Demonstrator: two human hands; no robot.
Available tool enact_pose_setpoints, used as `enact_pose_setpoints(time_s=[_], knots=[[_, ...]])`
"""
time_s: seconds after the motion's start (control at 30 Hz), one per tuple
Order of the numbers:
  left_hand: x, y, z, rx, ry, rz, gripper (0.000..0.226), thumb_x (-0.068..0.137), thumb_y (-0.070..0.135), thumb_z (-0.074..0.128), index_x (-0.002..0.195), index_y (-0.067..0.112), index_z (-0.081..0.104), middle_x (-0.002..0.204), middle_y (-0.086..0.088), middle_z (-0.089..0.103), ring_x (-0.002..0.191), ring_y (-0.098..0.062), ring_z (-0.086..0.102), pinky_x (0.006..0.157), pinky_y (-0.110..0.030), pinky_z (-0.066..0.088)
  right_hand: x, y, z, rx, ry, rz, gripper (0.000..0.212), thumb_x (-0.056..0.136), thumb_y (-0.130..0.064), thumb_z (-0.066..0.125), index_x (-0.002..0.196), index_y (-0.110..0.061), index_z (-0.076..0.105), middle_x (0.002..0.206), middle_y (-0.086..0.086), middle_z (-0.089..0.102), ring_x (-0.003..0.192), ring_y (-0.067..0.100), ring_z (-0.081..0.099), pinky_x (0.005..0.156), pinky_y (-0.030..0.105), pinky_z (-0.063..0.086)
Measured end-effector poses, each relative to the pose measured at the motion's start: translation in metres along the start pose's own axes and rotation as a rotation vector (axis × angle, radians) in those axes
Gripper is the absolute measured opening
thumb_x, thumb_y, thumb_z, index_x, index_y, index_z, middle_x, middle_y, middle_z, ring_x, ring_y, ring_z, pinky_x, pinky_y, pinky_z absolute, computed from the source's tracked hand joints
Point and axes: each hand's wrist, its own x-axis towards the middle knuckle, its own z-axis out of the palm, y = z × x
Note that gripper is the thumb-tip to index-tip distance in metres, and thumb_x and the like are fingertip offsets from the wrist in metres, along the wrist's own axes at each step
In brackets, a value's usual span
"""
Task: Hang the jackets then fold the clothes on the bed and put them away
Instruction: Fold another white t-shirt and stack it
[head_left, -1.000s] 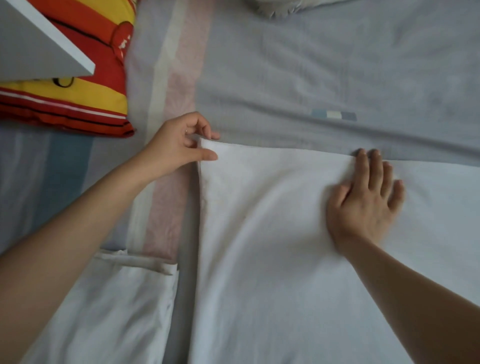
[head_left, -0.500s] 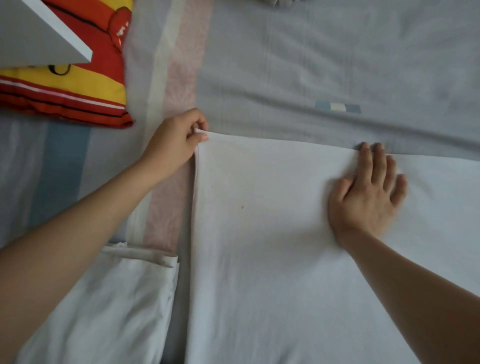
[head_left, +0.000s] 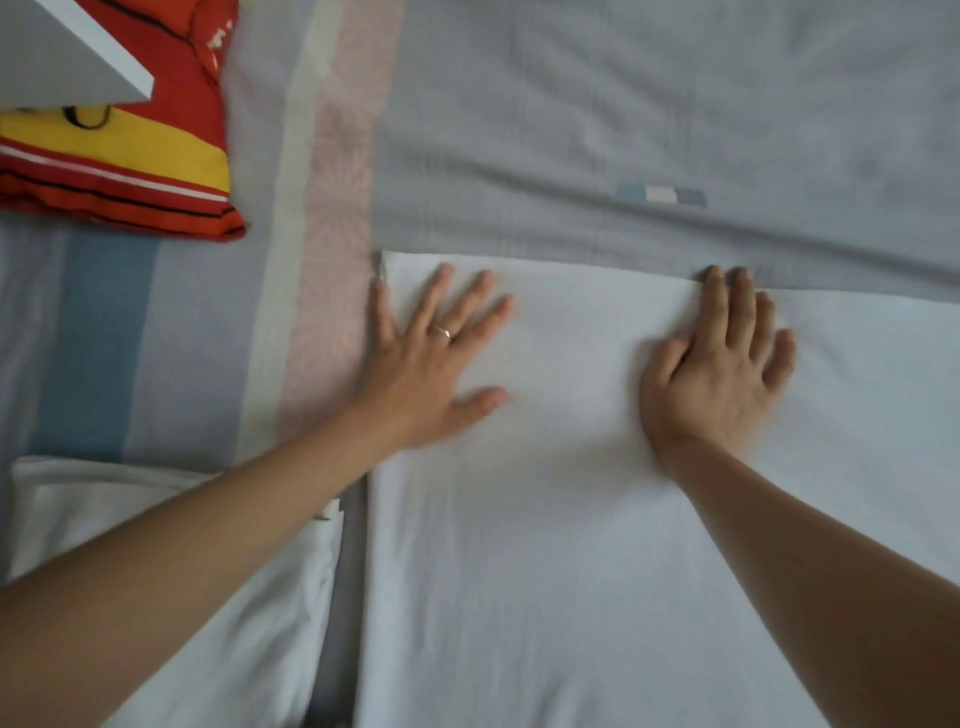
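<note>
A white garment (head_left: 571, 545) lies flat on the bed, its far edge folded straight and its far left corner near the pink stripe. My left hand (head_left: 431, 364), a ring on one finger, presses flat with spread fingers on the garment's far left part. My right hand (head_left: 722, 364) lies flat with straight fingers near the far edge, towards the middle. Another piece of white cloth (head_left: 249, 597) lies at the near left, partly under my left forearm.
The grey bedsheet (head_left: 649, 114) with pink, cream and blue stripes stretches beyond the garment. A red and yellow pillow (head_left: 119, 150) sits at the far left, under the corner of a white board (head_left: 67, 52).
My left hand has let go of the garment's far left corner and now presses flat on the cloth. My right hand has stayed flat in about the same spot.
</note>
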Motion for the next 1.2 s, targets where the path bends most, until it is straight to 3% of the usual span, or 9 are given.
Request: enact_pose_setpoints(time_s=[0.33,0.4,0.5,0.63,0.8,0.97,1.03,1.1,1.2], knots=[[0.034,-0.011,-0.005,-0.023,-0.114,-0.183,0.081,0.081,0.077,0.016,0.148,0.040,-0.010,0.159,0.011,-0.016,0.146,-0.027,-0.013,0.106,-0.072,0.001,0.007,-0.002,-0.003,-0.029,-0.145,-0.038,0.067,0.090,-0.037,0.028,0.153,-0.023,0.008,0.161,0.001,0.004,0.148,0.022,0.005,0.118,0.044,-0.001],[0.031,0.002,-0.021,-0.039,-0.145,-0.253,0.074,0.089,0.069,0.021,0.150,0.036,-0.005,0.159,0.007,-0.016,0.145,-0.030,-0.015,0.107,-0.069,-0.007,0.011,0.000,-0.015,-0.049,-0.259,-0.060,0.070,0.095,-0.042,0.031,0.153,-0.021,0.000,0.161,0.003,-0.005,0.148,0.024,-0.001,0.119,0.045,-0.003],[-0.021,0.060,-0.032,-0.093,0.059,-0.309,0.064,0.096,0.044,0.032,0.152,0.023,0.012,0.161,-0.002,-0.006,0.146,-0.034,-0.008,0.109,-0.065,-0.009,-0.037,0.024,-0.040,-0.055,-0.228,-0.167,0.069,0.097,-0.048,0.029,0.153,-0.020,-0.001,0.161,0.007,-0.005,0.148,0.027,0.001,0.118,0.042,-0.005],[-0.143,0.156,-0.014,-0.142,0.146,0.004,0.066,0.090,0.046,0.033,0.149,0.018,0.028,0.159,-0.005,0.016,0.145,-0.035,0.012,0.110,-0.062,-0.003,-0.162,0.119,-0.072,-0.173,-0.331,-0.547,0.061,0.095,-0.050,0.023,0.152,-0.028,0.018,0.159,0.000,0.019,0.145,0.026,0.022,0.116,0.040,0.003],[-0.246,0.204,0.028,-0.061,0.043,-0.066,0.066,0.091,0.044,0.032,0.151,0.021,0.019,0.158,-0.005,0.020,0.143,-0.039,0.019,0.110,-0.063,0.012,-0.223,0.305,-0.138,-0.334,-0.350,-0.040,0.063,0.094,-0.053,0.020,0.152,-0.032,0.012,0.160,-0.001,0.011,0.147,0.025,0.014,0.119,0.045,0.006],[-0.248,0.256,0.002,-0.346,-0.045,-0.330,0.069,0.086,0.038,0.033,0.149,0.013,0.024,0.158,-0.011,0.017,0.144,-0.038,0.015,0.108,-0.067,0.006,-0.256,0.326,-0.164,-0.300,-0.320,0.107,0.069,0.093,-0.048,0.024,0.153,-0.016,0.011,0.160,0.008,0.013,0.147,0.025,0.006,0.118,0.042,-0.005],[-0.266,0.294,-0.001,-0.302,-0.019,-0.068,0.071,0.084,0.042,0.035,0.149,0.014,0.025,0.157,-0.010,0.020,0.144,-0.031,0.016,0.108,-0.066,0.011,-0.269,0.326,-0.170,-0.280,-0.330,0.091,0.062,0.098,-0.046,0.031,0.152,-0.019,0.015,0.158,0.005,0.019,0.146,0.025,0.012,0.117,0.045,-0.002],[-0.302,0.327,0.008,-0.203,-0.029,0.231,0.073,0.085,0.051,0.037,0.149,0.018,0.024,0.158,-0.008,0.020,0.145,-0.026,0.016,0.109,-0.066,0.018,-0.274,0.332,-0.180,-0.198,-0.316,0.197,0.055,0.099,-0.043,0.035,0.147,-0.019,0.026,0.151,0.007,0.031,0.139,0.027,0.028,0.110,0.048,0.020],[-0.365,0.362,0.022,-0.182,-0.126,0.369,0.082,0.085,0.062,0.034,0.151,0.015,0.021,0.159,-0.008,0.016,0.146,-0.025,0.014,0.111,-0.063,0.015,-0.270,0.346,-0.194,-0.031,-0.339,0.323,0.051,0.097,-0.042,0.044,0.137,-0.012,0.041,0.137,0.015,0.046,0.126,0.033,0.042,0.096,0.043,0.036]])
